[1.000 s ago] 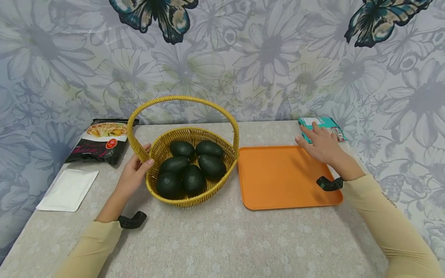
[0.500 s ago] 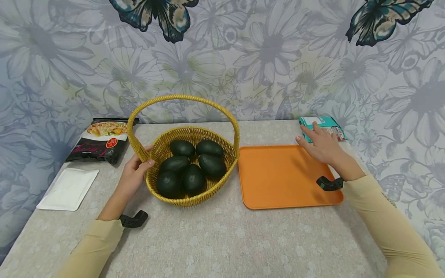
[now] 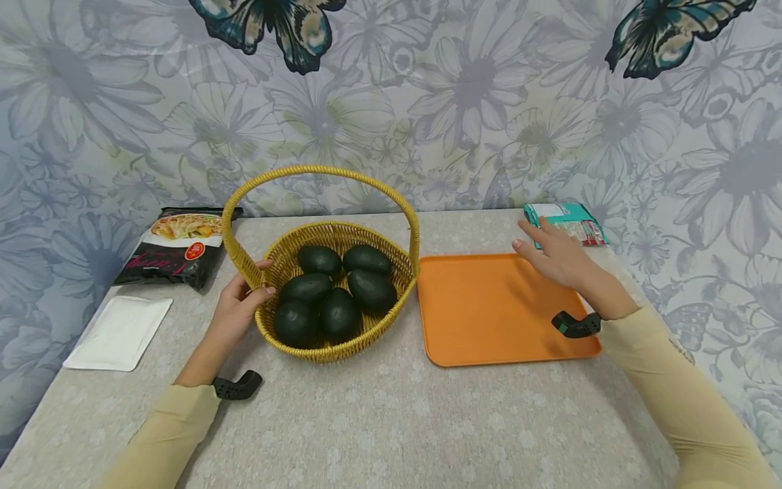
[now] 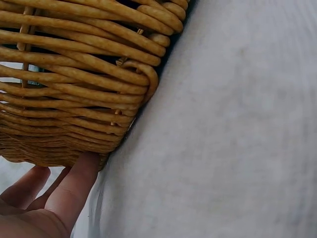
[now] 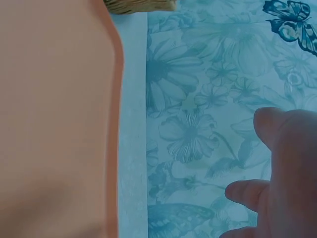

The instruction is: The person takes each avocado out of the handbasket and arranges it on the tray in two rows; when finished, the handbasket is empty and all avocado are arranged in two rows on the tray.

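Note:
A yellow wicker basket (image 3: 332,353) with a tall arched handle stands left of centre and holds several dark green avocados (image 3: 341,316). My left hand (image 3: 235,309) holds the basket's left end at the foot of the handle, thumb on the near side and fingers on the far side. In the left wrist view, fingertips touch the woven wall (image 4: 74,99). My right hand (image 3: 562,261) hovers with spread fingers over the far right corner of an orange tray (image 3: 489,312), holding nothing. Just beyond it lies a teal packet (image 3: 568,221), partly hidden by the fingers.
At the far left lies a black food packet (image 3: 177,251) with a noodle picture. A flat white packet (image 3: 119,333) is in front of it. The patterned wall (image 3: 464,102) rises right behind the table's back edge. Basket and tray stand almost side by side.
My right hand has shifted slightly left, showing more of the teal packet. My left hand stays at the basket, its wrist a little farther right. Basket and tray keep their places.

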`<state>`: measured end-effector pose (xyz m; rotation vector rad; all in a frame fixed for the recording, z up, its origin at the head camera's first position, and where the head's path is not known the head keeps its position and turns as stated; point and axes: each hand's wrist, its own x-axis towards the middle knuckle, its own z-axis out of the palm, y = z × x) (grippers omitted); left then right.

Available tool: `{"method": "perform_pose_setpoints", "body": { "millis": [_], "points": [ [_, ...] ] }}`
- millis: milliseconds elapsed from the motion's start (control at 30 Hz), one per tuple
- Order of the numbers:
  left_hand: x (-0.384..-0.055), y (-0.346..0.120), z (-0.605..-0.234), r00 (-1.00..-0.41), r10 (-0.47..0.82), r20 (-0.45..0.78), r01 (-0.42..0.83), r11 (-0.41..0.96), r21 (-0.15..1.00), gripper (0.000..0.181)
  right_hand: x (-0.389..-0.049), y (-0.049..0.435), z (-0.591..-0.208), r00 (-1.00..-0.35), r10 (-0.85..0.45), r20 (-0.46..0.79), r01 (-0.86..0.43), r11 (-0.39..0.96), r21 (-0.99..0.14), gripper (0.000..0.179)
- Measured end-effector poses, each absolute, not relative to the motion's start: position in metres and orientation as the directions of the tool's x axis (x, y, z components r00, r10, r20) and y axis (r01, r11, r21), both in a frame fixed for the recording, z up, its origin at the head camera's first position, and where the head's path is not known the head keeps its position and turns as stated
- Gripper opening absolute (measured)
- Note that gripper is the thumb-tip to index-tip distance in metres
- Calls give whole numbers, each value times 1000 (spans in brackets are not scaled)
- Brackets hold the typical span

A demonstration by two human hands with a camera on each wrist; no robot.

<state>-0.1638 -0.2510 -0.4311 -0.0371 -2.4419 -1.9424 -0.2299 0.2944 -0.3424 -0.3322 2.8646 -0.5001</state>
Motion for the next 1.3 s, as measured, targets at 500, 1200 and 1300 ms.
{"method": "perform_pose_setpoints", "body": {
  "millis": [500,1200,1300],
  "points": [
    [-163,-250,-433,-999,-8,45,42,226,973,50,-214,274,-335,-929,-340,-148,-184,769,-613,67],
    [-164,-249,-433,-999,-18,43,39,198,979,49,-189,214,-333,-870,-489,-58,-311,637,-705,54],
    [-164,-249,-433,-999,-16,51,46,208,977,49,-185,203,-333,-860,-507,-58,-332,642,-692,51]
  ]
}}
